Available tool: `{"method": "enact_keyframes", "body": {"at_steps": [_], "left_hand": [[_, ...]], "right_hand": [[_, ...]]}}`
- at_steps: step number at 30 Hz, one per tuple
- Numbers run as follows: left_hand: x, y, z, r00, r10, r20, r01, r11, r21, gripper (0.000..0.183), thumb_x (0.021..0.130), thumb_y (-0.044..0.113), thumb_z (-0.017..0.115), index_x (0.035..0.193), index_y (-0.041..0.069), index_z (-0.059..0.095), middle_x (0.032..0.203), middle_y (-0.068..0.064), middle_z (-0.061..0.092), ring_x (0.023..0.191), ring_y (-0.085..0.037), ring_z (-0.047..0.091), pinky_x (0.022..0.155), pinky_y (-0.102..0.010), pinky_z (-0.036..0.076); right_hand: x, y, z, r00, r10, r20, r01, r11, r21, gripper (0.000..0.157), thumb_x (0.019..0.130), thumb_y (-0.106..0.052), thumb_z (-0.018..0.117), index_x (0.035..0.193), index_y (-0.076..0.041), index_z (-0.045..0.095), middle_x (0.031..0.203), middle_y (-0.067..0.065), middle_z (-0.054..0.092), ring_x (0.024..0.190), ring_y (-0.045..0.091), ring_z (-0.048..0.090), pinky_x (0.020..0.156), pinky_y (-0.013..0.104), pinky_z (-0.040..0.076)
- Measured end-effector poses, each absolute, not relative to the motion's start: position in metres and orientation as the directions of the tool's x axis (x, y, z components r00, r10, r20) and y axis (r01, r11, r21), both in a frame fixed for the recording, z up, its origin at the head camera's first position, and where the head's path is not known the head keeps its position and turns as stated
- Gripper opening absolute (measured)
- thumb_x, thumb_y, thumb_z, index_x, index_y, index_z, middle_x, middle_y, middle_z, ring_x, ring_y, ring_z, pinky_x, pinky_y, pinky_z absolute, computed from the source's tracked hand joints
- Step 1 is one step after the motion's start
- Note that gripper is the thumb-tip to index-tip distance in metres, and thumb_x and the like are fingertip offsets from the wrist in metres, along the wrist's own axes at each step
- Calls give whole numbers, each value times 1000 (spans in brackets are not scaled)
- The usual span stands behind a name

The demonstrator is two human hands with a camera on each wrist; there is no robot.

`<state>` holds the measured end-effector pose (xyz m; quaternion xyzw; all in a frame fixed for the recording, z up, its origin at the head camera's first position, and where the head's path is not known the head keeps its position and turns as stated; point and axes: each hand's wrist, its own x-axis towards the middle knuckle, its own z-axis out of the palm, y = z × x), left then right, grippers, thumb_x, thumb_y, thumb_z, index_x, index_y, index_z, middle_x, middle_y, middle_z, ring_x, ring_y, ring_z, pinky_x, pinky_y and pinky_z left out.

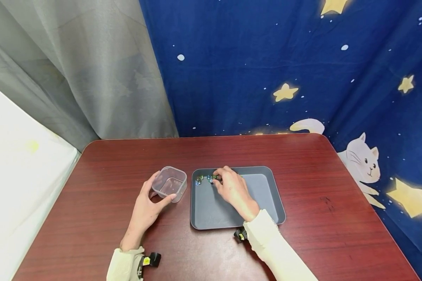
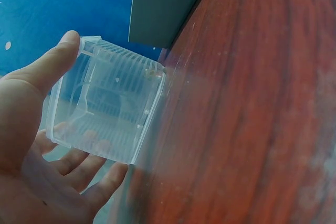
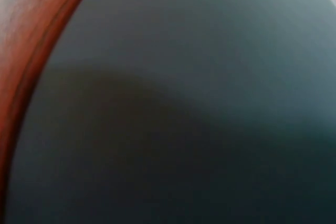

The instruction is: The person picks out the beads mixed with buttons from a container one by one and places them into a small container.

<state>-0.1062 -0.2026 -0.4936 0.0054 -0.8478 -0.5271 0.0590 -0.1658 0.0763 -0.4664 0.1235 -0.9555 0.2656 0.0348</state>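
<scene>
Marbles under the right hand, box in the left

Marbles lie in the far left corner area of the grey tray, some grouped near the left wall, others just beside the right hand's fingertips. That hand reaches over the tray with thumb and fingers bent down among them; whether it pinches a marble, I cannot tell, and the right wrist view is too dark and blurred to help.

The left hand grasps the clear box, thumb on one side and fingers on the other. The box is near the tray's left side, its open top facing upward; small spots show at its base, too faint to identify.

The tray rests on a red-brown table. Both forearms wear pale sleeves, with a black device near each wrist. Behind the table hang a grey curtain and a blue curtain with yellow stars and a white cat. White cloth spreads at the left.
</scene>
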Motion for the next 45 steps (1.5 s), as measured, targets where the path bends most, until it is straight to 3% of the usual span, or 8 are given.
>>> {"method": "enact_keyframes", "body": {"at_steps": [5,11,20,31,45], "left_hand": [[-106,-203,-494,-993,-73,97,55,448,892,91,86,26,88,161,29,37,151,-9,48,125,-27,63,96,-6,46],[-107,-202,-494,-993,-73,92,49,453,890,91,86,27,88,162,29,37,153,-9,48,127,-26,63,99,-13,50],[-107,-205,-497,-992,-79,95,50,447,893,89,86,28,88,161,30,38,149,-9,49,127,-28,64,97,-7,46],[-109,-205,-497,-992,-73,102,58,452,890,90,85,29,88,161,32,38,148,-9,49,126,-27,65,97,-8,47],[-108,-204,-497,-992,-78,98,51,461,886,90,86,30,88,160,34,38,149,-8,49,126,-28,65,97,-8,48]], "right_hand": [[-166,77,-467,-968,-221,121,-252,837,-486,20,97,-25,75,115,-16,76,102,-1,69,91,16,69,77,39,56],[-165,77,-468,-966,-235,105,-256,851,-458,23,97,-26,75,118,-17,75,102,-1,67,90,16,69,74,40,56],[-166,76,-467,-965,-251,73,-254,837,-486,28,97,-26,75,124,-18,73,108,0,69,97,16,71,78,41,57],[-168,76,-468,-963,-264,44,-254,850,-461,33,96,-19,77,129,-18,71,113,1,69,104,20,72,87,47,59],[-168,77,-471,-949,-308,73,-306,835,-457,23,96,-20,77,119,-19,74,107,1,66,100,18,71,80,40,58]]}}
